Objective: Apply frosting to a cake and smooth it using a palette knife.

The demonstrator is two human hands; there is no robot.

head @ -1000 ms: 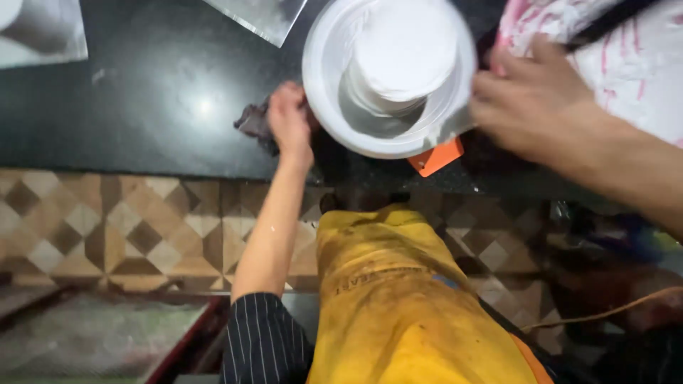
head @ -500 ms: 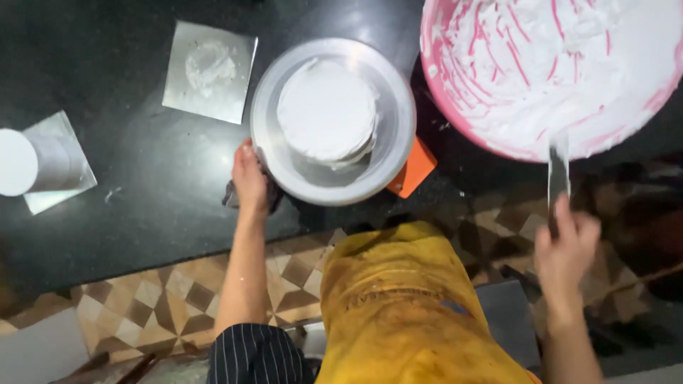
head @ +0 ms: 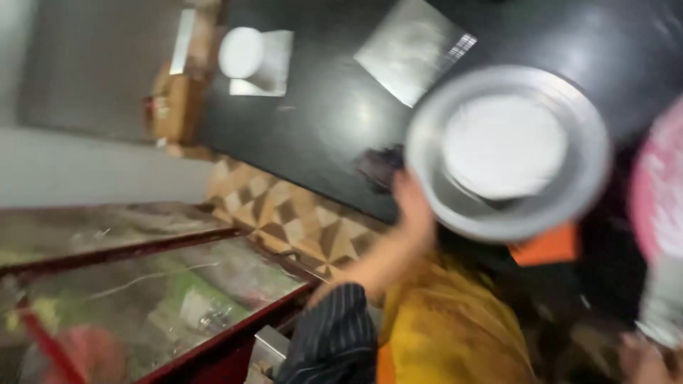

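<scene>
Black counter (head: 334,107), left hand (head: 413,206) seemingly touching turntable (head: 455,206)

1. Motion blur smears the whole view; the left hand (head: 413,206) at the round metal stand (head: 427,153) shows no clear grip.
2. At three o'clock, the pink-smeared bowl (head: 658,192) is cut off.
3. At five o'clock, the right hand (head: 644,359) is cropped.

dim indoor light | glare on black counter (head: 341,121) | heavy motion blur throughout

White cake (head: 504,146) on grey turntable (head: 578,206); black counter (head: 334,114); yellow apron (head: 455,334) — sleeve (head: 334,334) dark, white-striped.
</scene>
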